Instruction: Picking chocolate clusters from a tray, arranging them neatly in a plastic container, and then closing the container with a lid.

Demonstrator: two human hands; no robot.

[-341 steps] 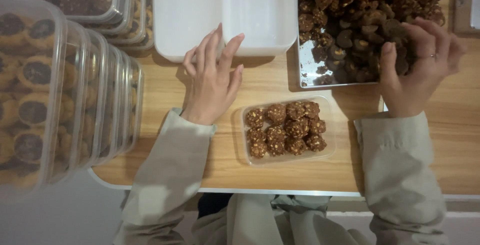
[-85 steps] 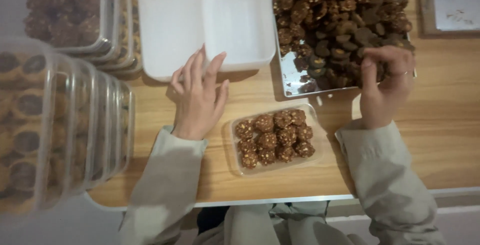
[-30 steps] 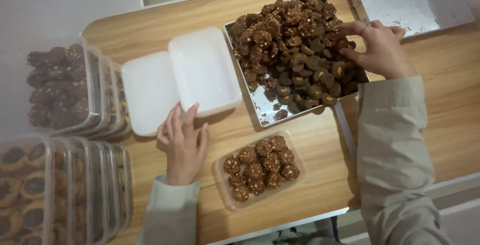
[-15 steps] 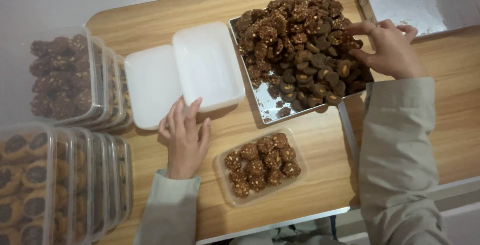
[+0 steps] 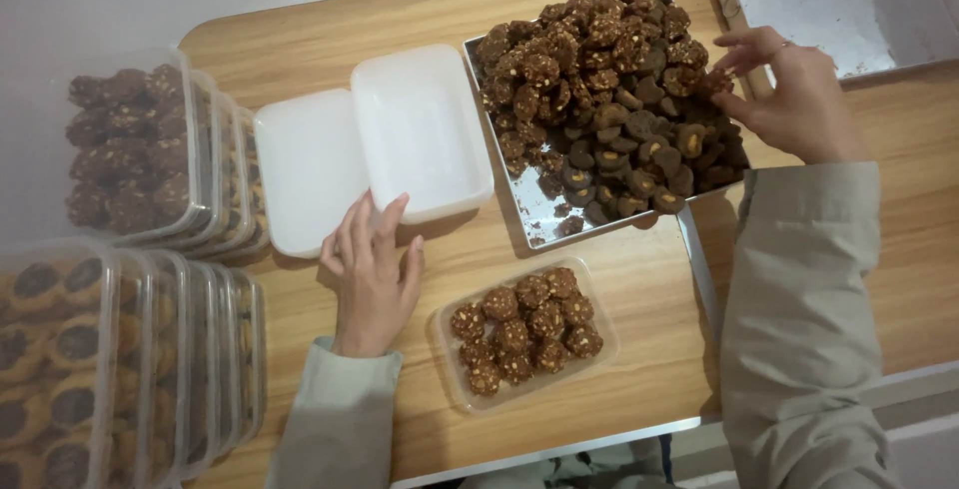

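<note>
Wooden table: right hand at cookie tray edge.

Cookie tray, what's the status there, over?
Right hand pinching a cookie at the tray edge. Left hand flat, open, touching a white lid. Clear tub part-filled. Nothing blocking.

Clear plastic box of cookies sits by my left hand; two white lids above it; filled clear boxes stacked far left.
</note>
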